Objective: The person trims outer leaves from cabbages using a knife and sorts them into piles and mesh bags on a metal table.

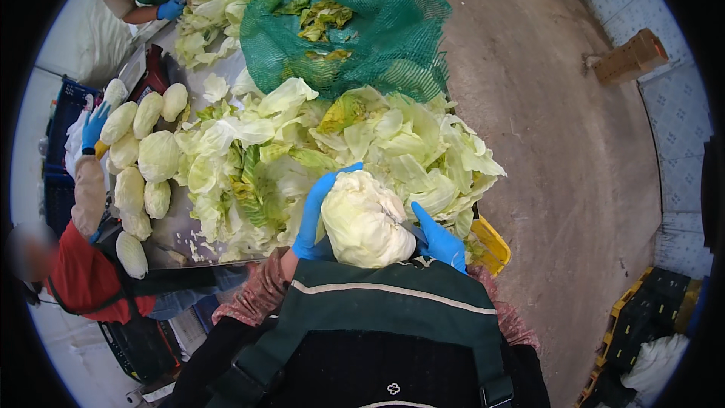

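While left hand [311,219] cups cabbage [362,223], right hand [439,242] grips knife [414,232]; mesh bag [400,19] seemingly holds yellowed leaves [325,18].

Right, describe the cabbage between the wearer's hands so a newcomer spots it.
Find the metal table heaped with cabbage leaves, then the dark green apron at its near edge. Beyond the apron, the blue-gloved left hand cups the cabbage head, the right hand opposite. It is creamy white, and looks bigger and rounder than the oblong heads on the table's left.
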A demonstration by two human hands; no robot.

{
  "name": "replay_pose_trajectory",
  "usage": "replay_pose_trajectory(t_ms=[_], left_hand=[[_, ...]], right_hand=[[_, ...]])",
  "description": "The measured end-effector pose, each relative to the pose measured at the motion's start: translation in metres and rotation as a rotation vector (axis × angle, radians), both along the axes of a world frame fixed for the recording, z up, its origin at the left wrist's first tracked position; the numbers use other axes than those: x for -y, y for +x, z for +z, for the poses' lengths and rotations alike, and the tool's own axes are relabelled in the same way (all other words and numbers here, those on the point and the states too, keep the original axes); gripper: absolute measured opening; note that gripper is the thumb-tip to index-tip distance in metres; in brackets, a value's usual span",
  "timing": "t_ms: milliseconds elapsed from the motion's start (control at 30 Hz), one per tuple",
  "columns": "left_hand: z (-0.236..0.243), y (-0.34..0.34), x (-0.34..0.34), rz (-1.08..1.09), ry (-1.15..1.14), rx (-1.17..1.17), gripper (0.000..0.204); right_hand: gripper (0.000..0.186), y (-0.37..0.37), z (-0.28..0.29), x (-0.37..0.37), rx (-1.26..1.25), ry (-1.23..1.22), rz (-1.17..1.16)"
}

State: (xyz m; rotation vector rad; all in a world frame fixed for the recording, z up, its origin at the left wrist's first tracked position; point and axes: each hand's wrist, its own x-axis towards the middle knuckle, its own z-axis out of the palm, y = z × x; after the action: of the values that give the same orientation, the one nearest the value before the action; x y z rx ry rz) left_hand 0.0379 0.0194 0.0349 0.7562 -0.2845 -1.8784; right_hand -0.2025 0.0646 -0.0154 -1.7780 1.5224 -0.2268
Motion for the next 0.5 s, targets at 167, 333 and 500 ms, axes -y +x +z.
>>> replay_pose_trajectory(t_ms=[167,333,500], left_hand=[[-0.002,0.004,-0.001,0.033,-0.042,0.269,0.048],[-0.001,0.005,-0.006,0.092,-0.097,0.357,0.043],[-0.001,-0.002,-0.007,0.139,-0.118,0.021,0.043]], right_hand=[[0.056,-0.003,-0.037,-0.012,0.308,0.206,-0.217],[0.042,0.015,0.033,0.003,0.271,0.348,-0.255],[0.035,-0.002,0.033,0.016,0.714,0.616,-0.534]])
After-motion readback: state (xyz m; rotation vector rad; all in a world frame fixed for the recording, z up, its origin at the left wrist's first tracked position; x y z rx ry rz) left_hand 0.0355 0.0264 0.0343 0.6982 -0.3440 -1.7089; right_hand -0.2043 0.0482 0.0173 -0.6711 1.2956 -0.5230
